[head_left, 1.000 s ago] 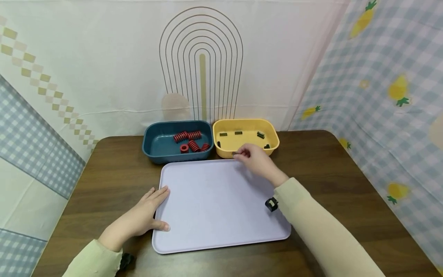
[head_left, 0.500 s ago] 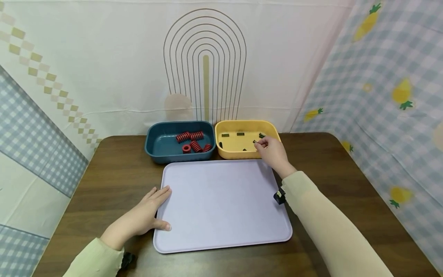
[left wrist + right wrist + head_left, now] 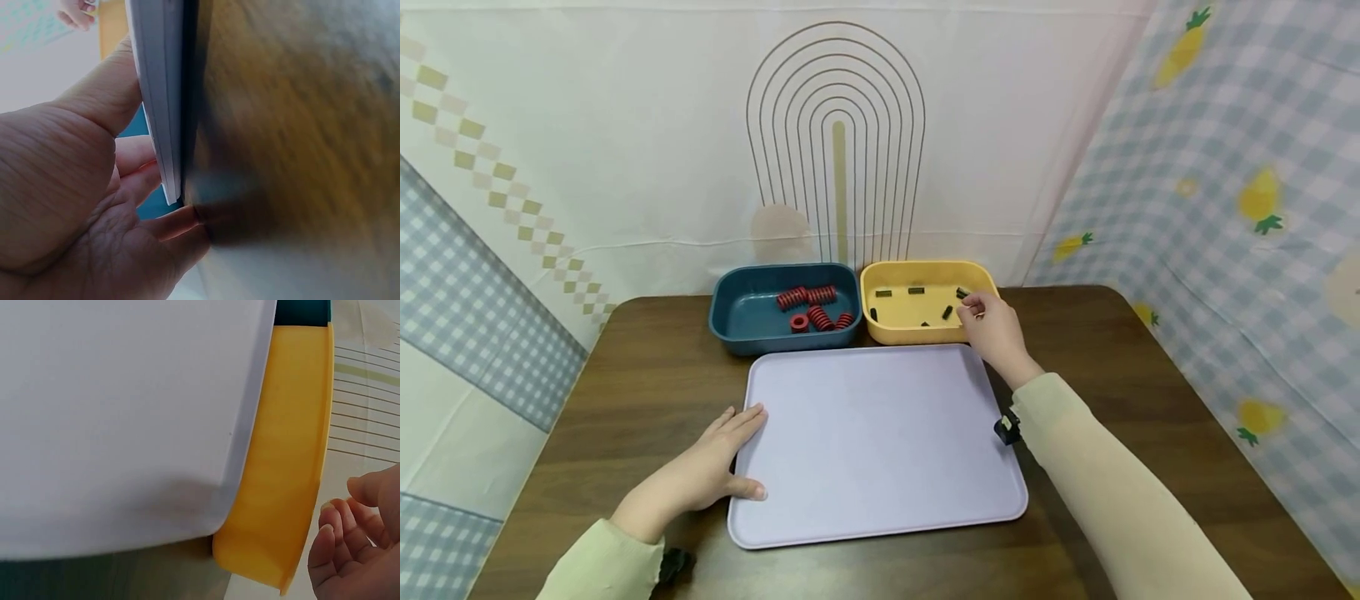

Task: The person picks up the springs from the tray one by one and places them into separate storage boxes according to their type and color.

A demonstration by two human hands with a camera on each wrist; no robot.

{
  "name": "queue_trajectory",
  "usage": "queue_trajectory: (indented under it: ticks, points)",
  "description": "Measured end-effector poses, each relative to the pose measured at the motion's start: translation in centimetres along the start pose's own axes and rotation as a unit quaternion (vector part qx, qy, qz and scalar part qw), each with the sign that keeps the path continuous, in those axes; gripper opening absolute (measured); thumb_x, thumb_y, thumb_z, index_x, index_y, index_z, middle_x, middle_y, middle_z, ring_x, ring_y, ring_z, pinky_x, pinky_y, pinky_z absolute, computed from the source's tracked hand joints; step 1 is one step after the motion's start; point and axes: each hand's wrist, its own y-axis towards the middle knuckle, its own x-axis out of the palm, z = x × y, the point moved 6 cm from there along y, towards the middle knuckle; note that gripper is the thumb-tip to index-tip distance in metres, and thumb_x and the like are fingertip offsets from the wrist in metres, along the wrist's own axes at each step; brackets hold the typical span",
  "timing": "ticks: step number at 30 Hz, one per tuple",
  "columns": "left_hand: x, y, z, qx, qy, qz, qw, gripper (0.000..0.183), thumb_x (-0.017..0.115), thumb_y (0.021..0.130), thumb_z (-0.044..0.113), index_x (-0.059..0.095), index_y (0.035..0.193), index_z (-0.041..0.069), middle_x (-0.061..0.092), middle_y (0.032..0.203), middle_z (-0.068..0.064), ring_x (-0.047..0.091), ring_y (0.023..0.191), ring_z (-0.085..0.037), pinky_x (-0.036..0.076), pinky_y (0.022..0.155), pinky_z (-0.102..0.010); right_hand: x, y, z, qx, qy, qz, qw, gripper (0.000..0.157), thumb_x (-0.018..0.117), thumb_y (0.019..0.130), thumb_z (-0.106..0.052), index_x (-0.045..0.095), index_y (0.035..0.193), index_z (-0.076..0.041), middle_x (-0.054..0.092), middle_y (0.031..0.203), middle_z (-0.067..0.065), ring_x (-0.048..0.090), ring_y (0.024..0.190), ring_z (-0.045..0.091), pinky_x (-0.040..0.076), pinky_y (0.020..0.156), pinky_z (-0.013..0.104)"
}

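Observation:
In the head view, a lilac tray (image 3: 880,450) lies on the table. My left hand (image 3: 711,462) rests at its left edge, fingers spread, with the thumb over the rim; the left wrist view shows the lower fingers of that hand (image 3: 112,187) touching the wood. My right hand (image 3: 995,331) is over the front right of the yellow bin (image 3: 895,336), fingertips loosely bent. In the right wrist view nothing shows between the thumb and fingers of this hand (image 3: 362,537). Below and left of it a small dark spring (image 3: 947,312) lies in the bin, among several similar dark green springs (image 3: 916,291).
A dark blue bin (image 3: 737,337) stands left of the yellow one, holding several red coil springs (image 3: 821,317). Both bins sit behind the tray, near the wall cloth (image 3: 662,150). Brown wooden tabletop (image 3: 1112,367) extends to both sides.
My right hand moved from the yellow bin's front rim to its right side, pinching a small dark spring, then let it go into the bin. The left hand has stayed put.

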Motion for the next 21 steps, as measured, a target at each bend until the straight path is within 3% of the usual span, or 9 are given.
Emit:
queue_trajectory:
  ticks: [6,11,14,17,21]
  points:
    - [-0.2,-0.2,-0.1,-0.006,-0.005,-0.001,1.0,0.101,0.083,0.07,0.046,0.037,0.146,-0.003,0.028,0.154,-0.021,0.013,0.138,-0.053,0.021,0.106,-0.066,-0.3,-1.0,-0.2,-0.034,0.016,-0.012,0.999,0.036,0.056,0.098,-0.028,0.057,0.125,-0.004,0.062,0.11,0.011,0.059,0.093,0.025,0.051,0.073,0.039]
    - [-1.0,-0.2,0.6,0.002,0.025,0.035,0.9991,0.094,0.08,0.076,0.043,0.037,0.147,0.0,0.03,0.153,-0.022,0.019,0.137,-0.053,0.021,0.106,-0.067,-0.3,-3.2,-1.0,-0.097,-0.072,-0.025,0.992,0.05,0.059,0.097,-0.032,0.05,0.137,-0.005,0.055,0.131,0.014,0.056,0.113,0.029,0.049,0.089,0.047]
    - [-1.8,-0.3,1.5,-0.007,0.08,0.089,0.9927,0.092,0.077,0.079,0.045,0.035,0.149,0.003,0.029,0.154,-0.019,0.02,0.137,-0.051,0.018,0.104,-0.071,0.2,-5.0,-2.2,-0.157,-0.149,-0.022,0.976,0.056,0.061,0.095,-0.035,0.048,0.139,-0.002,0.052,0.135,0.019,0.051,0.121,0.035,0.043,0.096,0.053]
    - [-2.5,-0.3,2.5,-0.023,0.14,0.141,0.9798,0.099,0.072,0.08,0.056,0.027,0.153,0.007,0.023,0.157,-0.015,0.017,0.139,-0.049,0.011,0.104,-0.073,1.0,-6.9,-3.4,-0.205,-0.218,-0.016,0.954,0.065,0.061,0.093,-0.043,0.046,0.14,-0.002,0.047,0.139,0.021,0.046,0.125,0.039,0.04,0.098,0.056]
    - [-2.9,-0.2,3.6,-0.031,0.196,0.196,0.9602,0.109,0.056,0.078,0.076,0.018,0.155,0.01,0.011,0.161,-0.013,0.006,0.143,-0.045,-0.002,0.107,-0.07,2.1,-8.8,-4.6,-0.231,-0.272,-0.002,0.934,0.078,0.06,0.088,-0.056,0.04,0.145,-0.006,0.041,0.145,0.02,0.038,0.132,0.039,0.036,0.102,0.057]
